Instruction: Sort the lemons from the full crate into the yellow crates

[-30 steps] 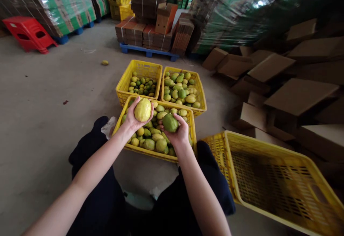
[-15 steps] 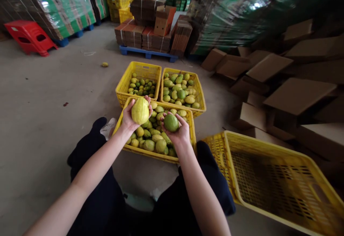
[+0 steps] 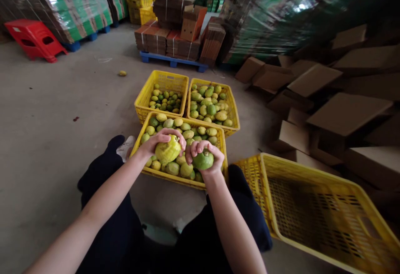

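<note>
A large, ridged yellow lemon rests in my left hand, with the fingers curled over its far side. My right hand is wrapped round a smaller, smooth green lemon, its stem end turned up. Both fruits are held close together, above the near yellow crate. That crate is filled with yellow and green lemons, partly hidden by my hands.
Behind it stand two more yellow crates of lemons, one left and one right. A yellow crate lies at my right, beside heaped cardboard boxes. A red stool, a loose lemon and a loaded blue pallet are farther off.
Both hands have come lower and turned, so the fingers now curl over the tops of the lemons. The yellow and green lemons are tilted and closer together.
</note>
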The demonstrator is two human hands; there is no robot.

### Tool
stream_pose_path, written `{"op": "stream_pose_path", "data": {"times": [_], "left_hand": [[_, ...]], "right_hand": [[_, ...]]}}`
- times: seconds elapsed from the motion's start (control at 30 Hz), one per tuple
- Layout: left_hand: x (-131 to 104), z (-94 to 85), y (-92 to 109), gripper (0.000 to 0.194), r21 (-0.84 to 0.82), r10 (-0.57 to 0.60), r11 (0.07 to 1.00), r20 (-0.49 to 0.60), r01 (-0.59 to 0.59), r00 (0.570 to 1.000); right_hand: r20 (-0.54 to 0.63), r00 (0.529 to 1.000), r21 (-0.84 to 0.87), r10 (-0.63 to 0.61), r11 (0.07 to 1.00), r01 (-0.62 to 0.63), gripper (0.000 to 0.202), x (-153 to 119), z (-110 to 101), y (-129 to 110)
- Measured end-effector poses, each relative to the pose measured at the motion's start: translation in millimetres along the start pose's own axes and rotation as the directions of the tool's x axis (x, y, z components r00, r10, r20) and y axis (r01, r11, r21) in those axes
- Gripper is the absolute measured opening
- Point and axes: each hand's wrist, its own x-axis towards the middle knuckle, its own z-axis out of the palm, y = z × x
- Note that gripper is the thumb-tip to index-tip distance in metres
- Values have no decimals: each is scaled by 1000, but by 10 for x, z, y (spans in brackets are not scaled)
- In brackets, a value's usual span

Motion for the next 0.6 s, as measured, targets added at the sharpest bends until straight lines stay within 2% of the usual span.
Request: {"op": "stream_pose_path", "data": {"times": [0.13, 0.23, 0.3, 0.47, 0.6], "left_hand": [[-3, 31, 13, 24, -4, -43, 999, 7, 43, 999], [9, 40, -19, 16, -45, -90, 995, -93, 86, 992], [25, 51, -49, 15, -146, -119, 985, -186, 93, 975], [99, 96, -55, 29, -481, -147, 872, -429, -88, 891], [145, 75, -16, 33, -558, -157, 811, -500, -178, 852]], "right_hand": [[2, 1000, -33, 9, 999, -9, 27, 0, -20, 12], [2, 1000, 6, 10, 1000, -10, 25, -2, -20, 14], [-23, 1000, 43, 8, 999, -7, 23, 2, -15, 13], [-250, 968, 184, 27, 983, 20, 16, 35, -28, 6], [-384, 921, 274, 67, 961, 45, 13, 55, -67, 11]]}}
